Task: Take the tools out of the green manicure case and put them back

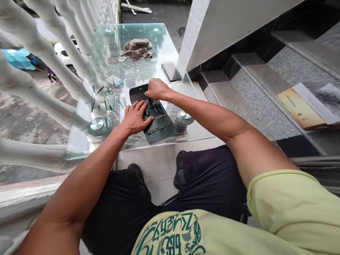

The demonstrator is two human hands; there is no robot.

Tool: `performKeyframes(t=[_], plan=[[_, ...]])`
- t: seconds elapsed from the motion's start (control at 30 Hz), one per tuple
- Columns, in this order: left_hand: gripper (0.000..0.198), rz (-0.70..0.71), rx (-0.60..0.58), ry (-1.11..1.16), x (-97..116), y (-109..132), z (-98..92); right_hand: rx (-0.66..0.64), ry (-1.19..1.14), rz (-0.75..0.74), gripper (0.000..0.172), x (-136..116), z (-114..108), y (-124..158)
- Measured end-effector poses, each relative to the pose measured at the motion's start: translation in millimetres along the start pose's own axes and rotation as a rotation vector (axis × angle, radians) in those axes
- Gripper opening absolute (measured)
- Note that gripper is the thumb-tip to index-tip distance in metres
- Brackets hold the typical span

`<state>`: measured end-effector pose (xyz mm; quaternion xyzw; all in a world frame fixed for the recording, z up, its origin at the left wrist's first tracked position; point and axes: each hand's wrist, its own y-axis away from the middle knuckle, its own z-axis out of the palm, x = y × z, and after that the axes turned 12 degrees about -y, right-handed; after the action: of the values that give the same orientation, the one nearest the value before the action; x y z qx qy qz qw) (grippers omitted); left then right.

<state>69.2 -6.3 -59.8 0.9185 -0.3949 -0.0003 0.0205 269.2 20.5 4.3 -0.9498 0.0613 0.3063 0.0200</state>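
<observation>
A dark tool case (162, 132) lies unfolded on the glass table, with a row of narrow loops on its near flap and a few small green-handled tools (158, 107) tucked in its middle. My left hand (136, 118) rests flat on the case's left side, fingers stretched out. Over the far part of the case, my right hand (157, 89) is closed in a pinch; what its fingers hold is hidden. Left of the case lie small green-handled scissors (108, 92), a second pair of scissors (114, 84) and several slim metal tools (123, 101).
The glass table (132, 143) also bears a crumpled brown cloth (138, 49) and a flat, partly blurred object (171, 72). Black-framed glasses (96, 95) lie near its left edge. White balusters (61, 46) stand on the left; stone steps (247, 88) rise on the right, with a box (301, 106) on them.
</observation>
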Motion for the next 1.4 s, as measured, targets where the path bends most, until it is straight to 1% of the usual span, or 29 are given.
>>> performKeyframes(t=[0.1,0.23,0.3,0.4,0.47,0.57,0.63,0.8,0.9,0.97,1.1,1.17,1.27,1.4], plan=[[0.091,0.0,0.0,-0.004,1,0,-0.4,-0.003,0.032,0.025,0.02,3,3,0],[0.092,0.0,-0.008,0.002,1,-1,0.3,-0.025,0.123,0.065,0.028,-1,6,1],[0.092,-0.004,-0.01,0.005,1,-1,0.8,-0.091,0.189,0.055,0.03,-4,6,1],[0.094,0.001,-0.015,0.015,0,-1,0.8,-0.208,0.277,-0.007,0.03,-8,5,2],[0.094,0.001,-0.02,0.022,0,-1,0.4,-0.235,0.319,-0.022,0.033,-11,4,5],[0.094,-0.004,-0.018,0.025,1,0,-0.1,-0.228,0.345,0.006,0.037,-13,0,11],[0.094,-0.009,-0.016,0.021,1,0,-0.2,-0.228,0.329,-0.013,0.035,-12,-3,15],[0.094,-0.002,-0.023,0.028,0,0,1.1,-0.261,0.241,-0.125,0.023,2,-2,18],[0.093,-0.001,-0.009,0.039,-2,0,3.8,-0.247,0.19,-0.171,0.017,10,-1,16],[0.096,-0.003,0.011,0.055,-3,0,6.1,-0.207,0.139,-0.181,0.017,12,-4,15],[0.103,-0.002,0.061,0.107,-6,1,9.1,-0.047,0.055,-0.166,0.018,13,-22,17],[0.104,0.007,0.08,0.128,-8,2,9.2,-0.006,0.024,-0.133,0.018,14,-32,21],[0.103,0.02,0.085,0.136,-11,3,8.2,0.002,-0.04,-0.073,0.02,22,-41,27],[0.1,0.008,0.079,0.113,-10,5,6.3,-0.007,-0.095,-0.051,0.022,38,-41,26]])
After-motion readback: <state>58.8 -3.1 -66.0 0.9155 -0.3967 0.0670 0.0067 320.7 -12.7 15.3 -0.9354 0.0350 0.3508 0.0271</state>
